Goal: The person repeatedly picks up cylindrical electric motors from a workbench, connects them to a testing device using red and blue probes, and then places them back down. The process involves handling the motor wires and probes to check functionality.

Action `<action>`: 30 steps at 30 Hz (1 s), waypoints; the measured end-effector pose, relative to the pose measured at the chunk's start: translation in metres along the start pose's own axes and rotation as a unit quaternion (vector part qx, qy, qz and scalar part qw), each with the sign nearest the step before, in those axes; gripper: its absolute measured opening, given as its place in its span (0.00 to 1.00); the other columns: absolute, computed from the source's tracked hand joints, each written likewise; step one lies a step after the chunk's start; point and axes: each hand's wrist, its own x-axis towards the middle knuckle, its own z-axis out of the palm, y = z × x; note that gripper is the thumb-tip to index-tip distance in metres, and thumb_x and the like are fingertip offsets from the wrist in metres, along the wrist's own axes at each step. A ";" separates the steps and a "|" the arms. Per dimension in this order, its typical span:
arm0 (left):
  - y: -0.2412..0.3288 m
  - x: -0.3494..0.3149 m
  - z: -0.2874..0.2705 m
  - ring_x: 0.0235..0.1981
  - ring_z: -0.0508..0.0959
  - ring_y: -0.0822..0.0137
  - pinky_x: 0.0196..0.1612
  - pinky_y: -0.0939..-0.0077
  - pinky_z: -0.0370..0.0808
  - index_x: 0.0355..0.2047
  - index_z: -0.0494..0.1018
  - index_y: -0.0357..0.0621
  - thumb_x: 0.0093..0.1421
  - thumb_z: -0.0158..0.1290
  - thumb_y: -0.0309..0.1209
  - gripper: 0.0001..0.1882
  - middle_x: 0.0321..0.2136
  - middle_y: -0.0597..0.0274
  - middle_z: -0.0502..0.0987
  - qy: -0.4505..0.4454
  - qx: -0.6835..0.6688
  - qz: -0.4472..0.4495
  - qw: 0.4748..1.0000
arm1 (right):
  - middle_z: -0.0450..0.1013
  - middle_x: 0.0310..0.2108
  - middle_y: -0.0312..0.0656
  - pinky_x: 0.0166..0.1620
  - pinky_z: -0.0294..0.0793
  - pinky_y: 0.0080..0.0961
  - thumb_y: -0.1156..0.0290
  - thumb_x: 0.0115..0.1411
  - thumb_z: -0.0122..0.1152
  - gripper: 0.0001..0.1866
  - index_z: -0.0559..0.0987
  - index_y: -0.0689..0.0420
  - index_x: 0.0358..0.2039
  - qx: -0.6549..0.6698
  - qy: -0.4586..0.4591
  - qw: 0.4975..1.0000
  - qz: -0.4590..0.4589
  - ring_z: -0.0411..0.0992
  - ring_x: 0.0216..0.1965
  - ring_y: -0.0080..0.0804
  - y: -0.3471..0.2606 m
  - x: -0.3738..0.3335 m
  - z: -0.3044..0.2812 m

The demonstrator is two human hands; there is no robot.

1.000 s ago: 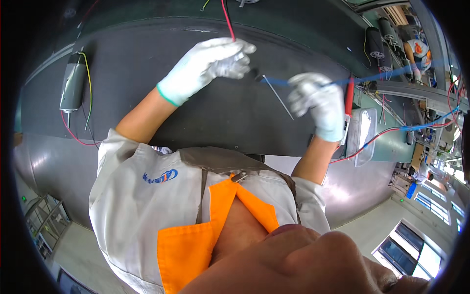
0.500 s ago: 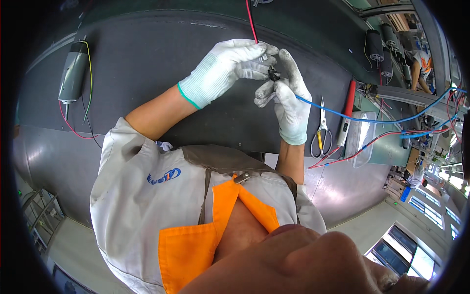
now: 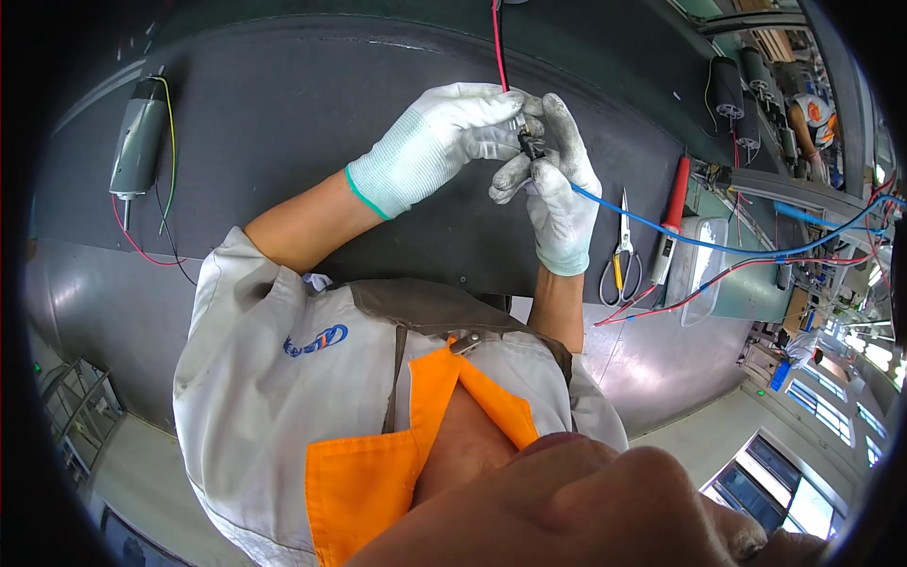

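Note:
Over the dark table, my left hand point(image 3: 453, 128), in a white knit glove, pinches a red wire point(image 3: 498, 47) and a black wire where they end in a small pale connector. The wires run up out of view. My gloved right hand point(image 3: 564, 184) grips a small black clip-like part point(image 3: 531, 146) that almost meets the connector between my fingertips. From my right palm a blue cable point(image 3: 661, 226) stretches off to the right. Whether the black part touches the wire ends is hidden by the fingers.
A grey cylindrical motor point(image 3: 138, 142) with coloured leads lies at the left. To my right are scissors point(image 3: 623, 246), a red-handled tool point(image 3: 676, 194) and a clear plastic tray point(image 3: 701, 260). More motors point(image 3: 726, 87) stand beyond a metal frame, near another person point(image 3: 814, 118).
Both hands stay close together, with only slight finger shifts. The red and black wires have moved a little to the right, and the blue cable hangs slightly lower at the right.

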 end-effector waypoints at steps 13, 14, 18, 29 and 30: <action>-0.021 0.012 -0.011 0.28 0.76 0.70 0.34 0.74 0.71 0.49 0.77 0.36 0.73 0.48 0.36 0.16 0.35 0.60 0.81 0.028 -0.073 -0.015 0.997 | 0.79 0.41 0.46 0.40 0.81 0.22 0.75 0.64 0.63 0.37 0.60 0.63 0.72 -0.070 0.014 0.991 0.112 0.80 0.36 0.26 -0.007 0.009 0.003; -0.022 0.015 -0.009 0.34 0.80 0.67 0.40 0.72 0.75 0.51 0.77 0.35 0.74 0.48 0.35 0.17 0.39 0.57 0.82 0.101 -0.064 -0.007 0.993 | 0.80 0.45 0.46 0.47 0.80 0.30 0.74 0.59 0.68 0.38 0.66 0.62 0.69 -0.210 0.001 0.975 0.075 0.80 0.42 0.34 -0.008 0.001 -0.011; -0.004 0.023 -0.041 0.51 0.82 0.53 0.61 0.57 0.75 0.52 0.75 0.29 0.74 0.46 0.34 0.19 0.52 0.47 0.80 0.025 -0.042 0.056 0.997 | 0.79 0.46 0.54 0.51 0.75 0.46 0.67 0.56 0.71 0.31 0.74 0.61 0.60 -0.768 0.158 0.613 -0.097 0.77 0.46 0.55 -0.051 -0.041 -0.120; 0.000 0.012 -0.034 0.49 0.79 0.54 0.58 0.60 0.75 0.53 0.73 0.26 0.73 0.47 0.33 0.20 0.44 0.49 0.79 0.006 -0.075 0.021 0.997 | 0.81 0.45 0.41 0.46 0.76 0.19 0.74 0.61 0.69 0.24 0.80 0.66 0.57 -0.364 0.310 0.874 0.083 0.76 0.40 0.22 -0.065 -0.044 -0.163; 0.000 0.012 -0.035 0.48 0.79 0.55 0.58 0.60 0.75 0.53 0.73 0.26 0.73 0.47 0.34 0.20 0.44 0.49 0.79 0.004 -0.077 0.018 0.997 | 0.81 0.45 0.41 0.46 0.76 0.19 0.74 0.61 0.69 0.23 0.80 0.65 0.57 -0.318 0.263 0.908 0.068 0.76 0.40 0.22 -0.062 -0.028 -0.151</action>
